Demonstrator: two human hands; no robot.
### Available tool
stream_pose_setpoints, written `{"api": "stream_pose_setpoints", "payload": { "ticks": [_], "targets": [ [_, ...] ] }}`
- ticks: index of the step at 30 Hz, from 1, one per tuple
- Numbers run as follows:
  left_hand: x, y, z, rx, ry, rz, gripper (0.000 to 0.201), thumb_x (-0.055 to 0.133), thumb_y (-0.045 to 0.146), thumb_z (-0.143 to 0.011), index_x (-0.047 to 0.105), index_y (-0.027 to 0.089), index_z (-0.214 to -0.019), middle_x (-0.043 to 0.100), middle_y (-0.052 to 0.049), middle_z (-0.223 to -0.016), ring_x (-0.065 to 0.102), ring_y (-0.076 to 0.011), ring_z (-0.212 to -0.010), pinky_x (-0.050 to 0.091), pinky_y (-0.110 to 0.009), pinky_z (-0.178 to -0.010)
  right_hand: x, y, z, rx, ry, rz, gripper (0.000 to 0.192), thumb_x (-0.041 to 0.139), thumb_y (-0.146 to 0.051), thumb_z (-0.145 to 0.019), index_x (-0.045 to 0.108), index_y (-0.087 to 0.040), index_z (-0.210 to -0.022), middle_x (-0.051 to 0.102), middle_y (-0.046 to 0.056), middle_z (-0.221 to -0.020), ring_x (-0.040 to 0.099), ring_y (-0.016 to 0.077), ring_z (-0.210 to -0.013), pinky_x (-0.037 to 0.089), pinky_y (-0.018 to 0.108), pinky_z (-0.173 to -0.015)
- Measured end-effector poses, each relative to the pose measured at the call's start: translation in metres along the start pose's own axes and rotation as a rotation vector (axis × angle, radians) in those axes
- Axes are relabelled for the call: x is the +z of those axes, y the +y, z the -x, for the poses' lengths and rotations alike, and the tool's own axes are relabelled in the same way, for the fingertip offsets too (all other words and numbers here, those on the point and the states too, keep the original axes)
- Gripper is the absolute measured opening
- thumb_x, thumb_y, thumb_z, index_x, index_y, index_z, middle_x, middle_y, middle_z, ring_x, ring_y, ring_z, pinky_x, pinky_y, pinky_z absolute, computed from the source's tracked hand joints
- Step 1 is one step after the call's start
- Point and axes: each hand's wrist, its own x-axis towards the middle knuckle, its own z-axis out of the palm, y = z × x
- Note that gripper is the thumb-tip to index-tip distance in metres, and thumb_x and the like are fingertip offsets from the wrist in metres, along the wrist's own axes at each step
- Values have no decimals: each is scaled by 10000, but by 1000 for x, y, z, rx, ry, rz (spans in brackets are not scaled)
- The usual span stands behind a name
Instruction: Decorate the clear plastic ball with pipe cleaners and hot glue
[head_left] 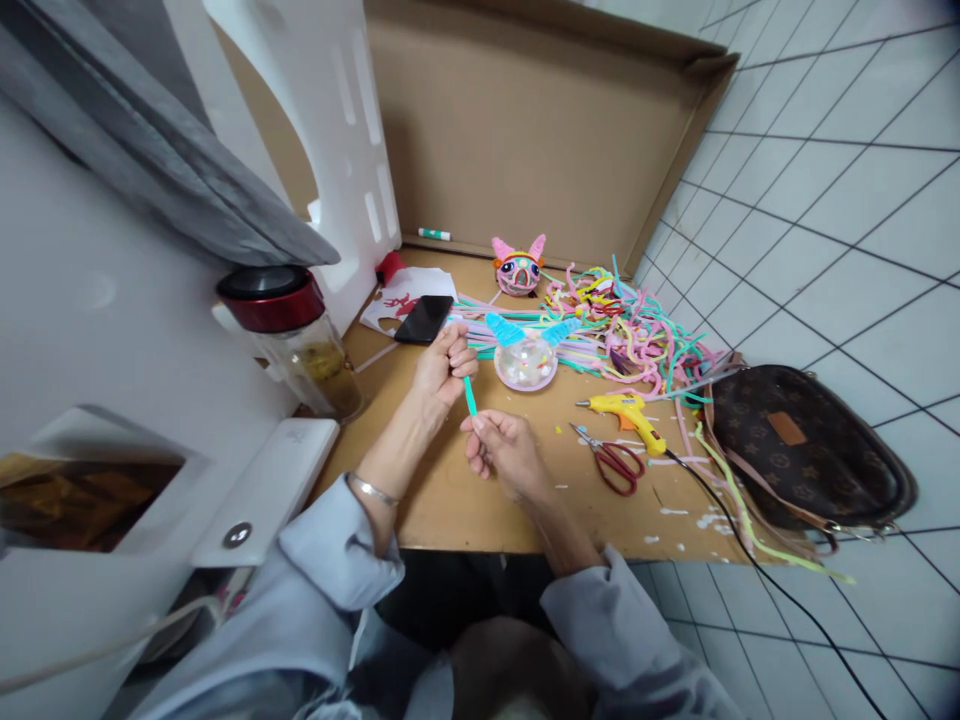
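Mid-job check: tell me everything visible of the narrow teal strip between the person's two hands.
The narrow teal strip shows as a short, fairly straight length. It slants in the picture from the curled fingers of the bare left hand, at its upper end, down to the pinching thumb and fingers of the bare right hand. The fingers hide whatever extends beyond. It looks like a soft craft stem, though its texture is too small to confirm. Behind it in view lies the brown tabletop.
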Motion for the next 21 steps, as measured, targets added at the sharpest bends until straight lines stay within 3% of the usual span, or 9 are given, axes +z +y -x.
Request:
{"api": "stream_pose_setpoints", "payload": {
  "ticks": [11,14,18,21],
  "targets": [
    [2,-4,-1,37,60,-69,367,358,35,-992,486,135,-664,272,106,-440,279,-7,-319,197,-92,-338,2,-4,12,-66,25,-78,318,668,-493,-740,595,-184,-740,485,-96,-443,348,36,-318,180,182,-342],
    [3,-7,-2,56,55,-197,276,436,47,-958,542,125,-715,418,79,-449,433,-32,-364,366,-94,-390,-16,-17,14,2,-42,-72,343,711,-499,-716,600,-179,-768,490,-100,-443,337,37,-317,173,183,-342],
    [-2,-12,-4,125,-12,-426,106,657,200,-882,611,117,-833,643,0,-595,624,-111,-485,538,-195,-477,-56,-42,17,105,-193,-2,363,756,-492,-705,637,-153,-753,450,-105,-403,280,27,-312,158,188,-348],
    [-7,-15,-5,272,-74,-528,302,800,313,-762,643,146,-959,718,-30,-760,673,-141,-565,559,-224,-496,-82,-58,19,155,-212,25,356,780,-462,-698,674,-132,-778,473,-96,-430,273,22,-317,152,188,-344]
  ]
}}
